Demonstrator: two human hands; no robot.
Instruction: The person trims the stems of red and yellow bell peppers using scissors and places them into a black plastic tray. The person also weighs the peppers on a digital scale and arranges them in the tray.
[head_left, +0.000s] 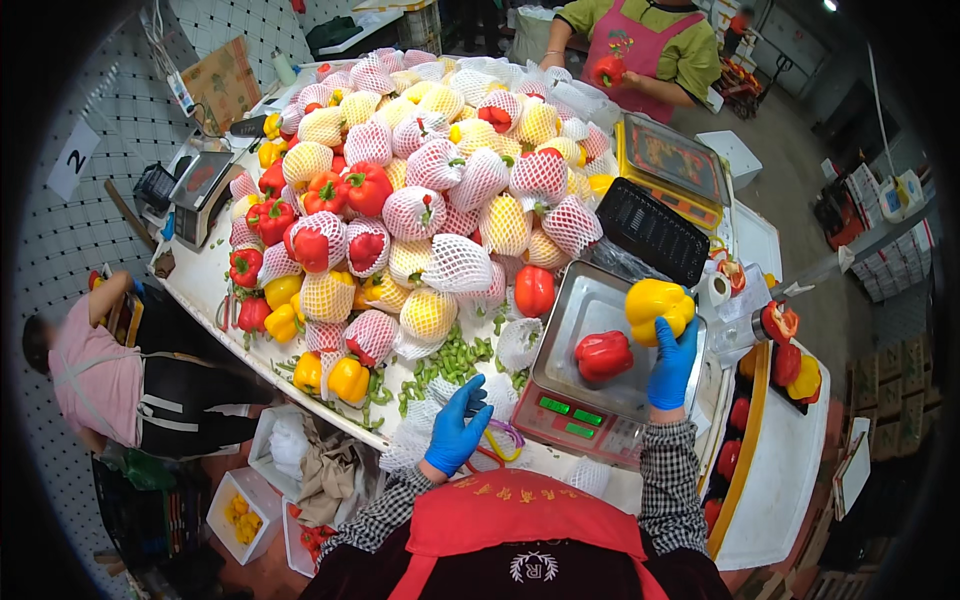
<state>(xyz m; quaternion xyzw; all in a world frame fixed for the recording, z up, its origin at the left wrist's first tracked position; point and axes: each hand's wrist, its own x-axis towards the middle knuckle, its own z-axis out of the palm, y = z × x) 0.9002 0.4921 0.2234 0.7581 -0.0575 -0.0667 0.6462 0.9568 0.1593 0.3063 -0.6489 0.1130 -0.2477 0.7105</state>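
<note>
My right hand (673, 367), in a blue glove, grips a yellow bell pepper (660, 311) above the right part of a digital scale's metal pan (559, 375). On that pan lies a red bell pepper (604, 355). My left hand (459, 426), gloved too, is held with its fingers apart and nothing in it, near cut green stems (454, 361) and loose white foam nets (517, 343). Another red bell pepper (535, 291) stands just left of the scale. Beyond my hands rises a large heap of bell peppers, many in foam nets (427, 319).
A black plastic tray (652, 231) and a yellow scale (675, 169) lie beyond the pan. A clear jar (731, 335) and paper roll (718, 287) are at right. A co-worker in a pink apron (630, 49) holds a red pepper; another person (97, 367) bends at left.
</note>
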